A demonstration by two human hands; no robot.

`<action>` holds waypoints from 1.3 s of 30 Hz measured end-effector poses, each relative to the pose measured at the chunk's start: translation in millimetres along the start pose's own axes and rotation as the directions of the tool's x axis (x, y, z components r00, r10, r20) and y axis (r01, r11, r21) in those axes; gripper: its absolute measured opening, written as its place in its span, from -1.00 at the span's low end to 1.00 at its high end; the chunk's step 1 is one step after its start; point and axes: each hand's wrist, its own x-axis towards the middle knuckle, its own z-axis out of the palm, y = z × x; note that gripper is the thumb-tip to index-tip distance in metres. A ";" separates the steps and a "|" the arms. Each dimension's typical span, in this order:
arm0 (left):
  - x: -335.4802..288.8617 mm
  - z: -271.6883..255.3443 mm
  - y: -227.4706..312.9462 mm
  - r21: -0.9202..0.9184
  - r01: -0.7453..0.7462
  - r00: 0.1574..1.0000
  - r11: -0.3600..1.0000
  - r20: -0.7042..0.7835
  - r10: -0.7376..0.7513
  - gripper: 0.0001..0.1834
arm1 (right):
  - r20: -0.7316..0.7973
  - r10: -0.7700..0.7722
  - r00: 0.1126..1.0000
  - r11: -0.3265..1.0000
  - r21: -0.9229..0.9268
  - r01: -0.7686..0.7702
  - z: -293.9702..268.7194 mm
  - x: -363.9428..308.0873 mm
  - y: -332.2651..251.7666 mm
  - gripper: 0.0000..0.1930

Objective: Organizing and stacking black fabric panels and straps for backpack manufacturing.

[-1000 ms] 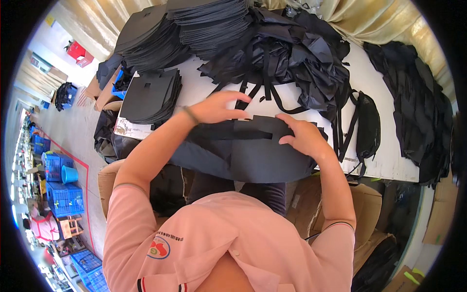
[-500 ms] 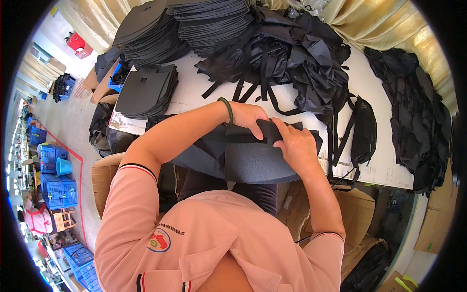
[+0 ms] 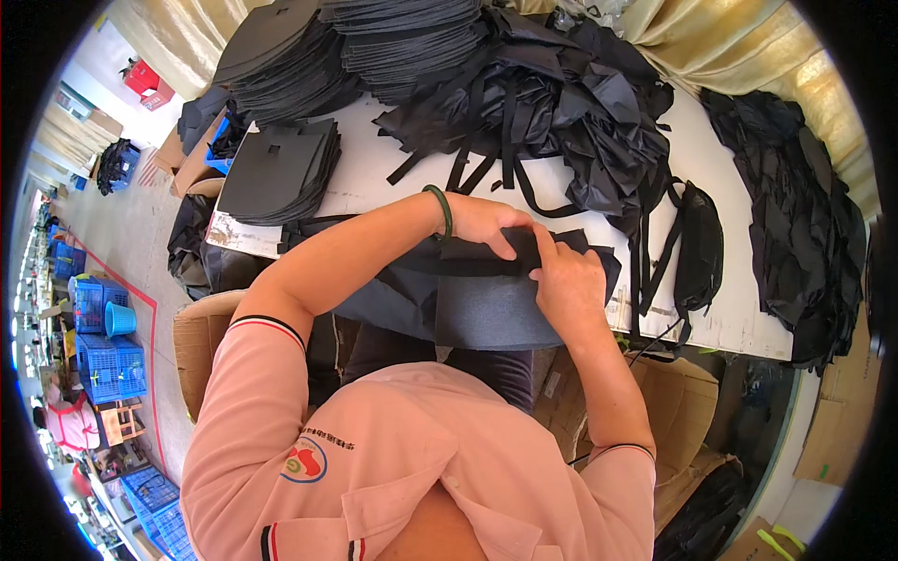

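Observation:
At the table's near edge, my left hand (image 3: 485, 226) pinches the upper edge of a black fabric piece (image 3: 383, 297). My right hand (image 3: 569, 288) is closed on the same edge just to the right, its index finger close to the left fingers. Below the folded strip of fabric hangs a dark grey foam panel (image 3: 491, 313) with a rounded lower edge. Its upper part is hidden under the fabric and hands. A smaller stack of similar panels (image 3: 281, 178), each with a small slot, lies to the left beyond my forearm.
Taller panel stacks (image 3: 412, 51) stand at the back. Beside them is a heap of black fabric with straps (image 3: 580, 122). A black mesh-like pouch (image 3: 699, 248) lies at the right on the white table (image 3: 739, 318). Cardboard boxes (image 3: 678, 397) stand below; blue crates (image 3: 112, 365) are far left.
My hands have drawn closer together along the fabric edge, the right index finger now reaching the left fingers. The strip now covers the panel's slot area.

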 end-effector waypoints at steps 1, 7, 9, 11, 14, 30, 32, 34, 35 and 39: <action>1.3 0.0 -1.7 0.003 -0.003 1.000 1.000 0.001 0.003 -0.36 | 0.003 0.006 1.000 1.000 -0.011 -0.006 -0.4 1.4 1.7 -0.30; -22.1 33.4 36.1 0.661 -0.156 0.873 0.734 -0.255 0.415 -0.37 | 0.011 0.087 0.996 0.989 0.117 -0.088 24.9 4.1 38.0 -0.38; -37.5 75.9 17.1 0.834 -0.103 0.908 0.542 -0.144 0.394 -0.18 | -0.017 0.088 0.996 0.983 0.164 -0.084 39.3 11.5 63.2 -0.40; -50.7 102.3 -13.4 0.789 -0.086 0.962 0.608 -0.092 0.256 0.00 | -0.128 0.216 0.968 0.912 0.379 -0.154 50.2 34.3 93.9 -0.43; -51.2 108.5 -29.4 0.763 -0.068 0.971 0.642 -0.096 0.218 0.04 | -0.227 0.387 0.894 0.903 0.291 -0.317 57.8 69.0 118.6 -0.56; -76.0 1.6 -22.0 -0.749 -0.398 0.816 0.529 -0.553 -0.168 -0.42 | -0.387 -0.468 0.794 0.601 0.520 0.608 16.5 32.7 -120.4 -0.79; -84.7 -8.8 -21.1 -0.671 -0.442 0.736 0.595 -0.651 -0.187 -0.51 | -0.426 -0.504 0.751 0.502 0.563 0.656 24.1 24.4 -137.2 -0.78; -100.4 -17.7 -14.7 -0.598 -0.549 0.604 0.584 -0.767 -0.218 -0.68 | -0.339 -0.504 0.794 0.528 0.607 0.594 28.7 19.0 -131.9 -0.77; -110.1 -22.2 -12.1 -0.537 -0.620 0.529 0.572 -0.824 -0.201 -0.73 | -0.250 -0.493 0.833 0.563 0.639 0.525 29.0 17.5 -125.6 -0.76; -152.4 -28.1 -6.8 -0.390 -0.666 0.409 0.636 -0.904 -0.126 -0.82 | -0.216 -0.491 0.844 0.584 0.638 0.503 4.3 16.3 -99.1 -0.75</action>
